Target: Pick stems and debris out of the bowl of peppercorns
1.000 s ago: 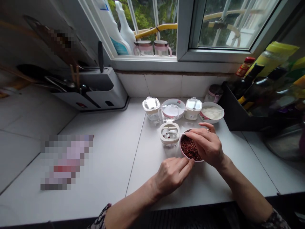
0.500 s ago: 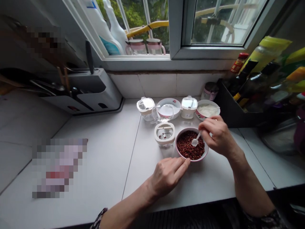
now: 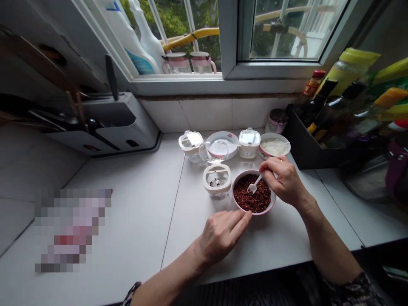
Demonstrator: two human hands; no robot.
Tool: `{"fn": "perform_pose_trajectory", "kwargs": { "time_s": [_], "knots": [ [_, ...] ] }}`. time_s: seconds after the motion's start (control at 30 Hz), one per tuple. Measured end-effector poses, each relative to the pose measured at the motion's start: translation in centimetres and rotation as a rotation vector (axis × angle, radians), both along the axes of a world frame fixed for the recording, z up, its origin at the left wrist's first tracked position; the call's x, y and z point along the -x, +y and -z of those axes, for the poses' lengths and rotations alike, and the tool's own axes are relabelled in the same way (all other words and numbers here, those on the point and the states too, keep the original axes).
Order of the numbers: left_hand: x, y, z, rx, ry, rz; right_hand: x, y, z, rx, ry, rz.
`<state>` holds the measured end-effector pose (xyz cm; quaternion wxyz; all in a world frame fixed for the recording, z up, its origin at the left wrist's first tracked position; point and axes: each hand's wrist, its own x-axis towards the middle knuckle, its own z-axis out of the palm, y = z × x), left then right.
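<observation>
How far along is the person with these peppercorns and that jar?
Early, it seems. Done: only a few peppercorns lie in the clear jar. In hand: the right hand holds a small white spoon in the pink-rimmed bowl, and the left hand touches its rim. Left: the bowl looks nearly full, the jar mostly bare.
</observation>
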<state>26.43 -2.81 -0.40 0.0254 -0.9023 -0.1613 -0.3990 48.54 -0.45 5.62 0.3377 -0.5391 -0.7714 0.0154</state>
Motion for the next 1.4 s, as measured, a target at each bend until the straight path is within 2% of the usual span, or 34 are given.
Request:
{"fn": "perform_pose_trajectory", "kwargs": {
  "time_s": [0.57, 1.1, 1.4],
  "knots": [
    [-0.04, -0.03, -0.12, -0.014, -0.001, -0.009, 0.29, 0.38, 0.78, 0.078, 0.085, 0.034],
    [-0.06, -0.03, -0.12, -0.014, -0.002, -0.005, 0.02, 0.8, 0.92, 0.269, 0.463, 0.172],
    [-0.11, -0.01, 0.02, -0.025, -0.006, -0.011, 0.45, 0.41, 0.49, 0.346, 0.688, 0.125]
  ]
}}
